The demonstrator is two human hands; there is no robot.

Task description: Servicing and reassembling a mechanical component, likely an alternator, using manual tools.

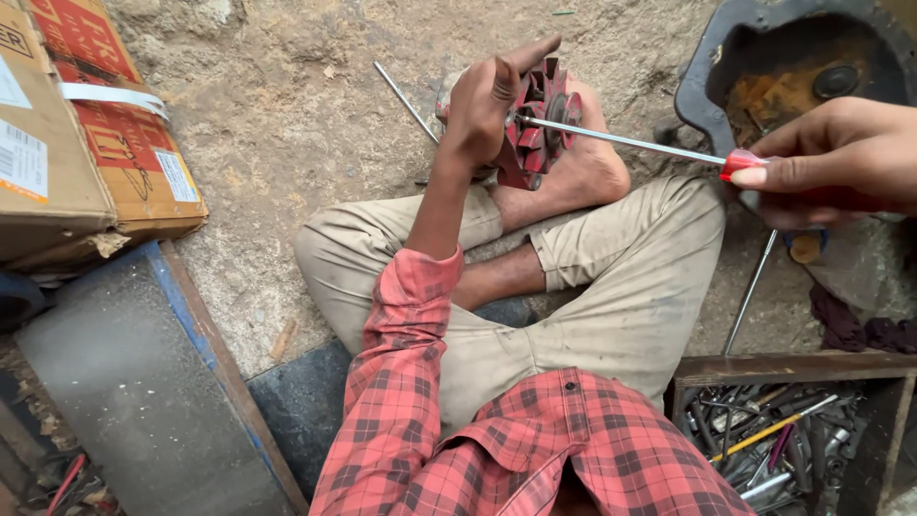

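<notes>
Red impeller-type part, a finned metal wheel, sits propped on the person's bare foot as they sit cross-legged on the rough concrete floor. The left hand wraps over the top and near side of it, fingers curled around the rim, so that grip is closed on the wheel and pins it against the foot.

The right hand has its grip closed round the red handle of a long screwdriver. The thin steel shaft runs nearly level across to the left, and its tip meets the hub of the wheel just beside the left thumb.

Around them: a second thin metal rod lies on the floor behind the left hand, another rod lies by the right knee, and a dark, rusty metal housing sits at top right. A wooden tray of mixed hand tools is at bottom right, and a cardboard box with red printing is at the far left, well apart from the hands.
</notes>
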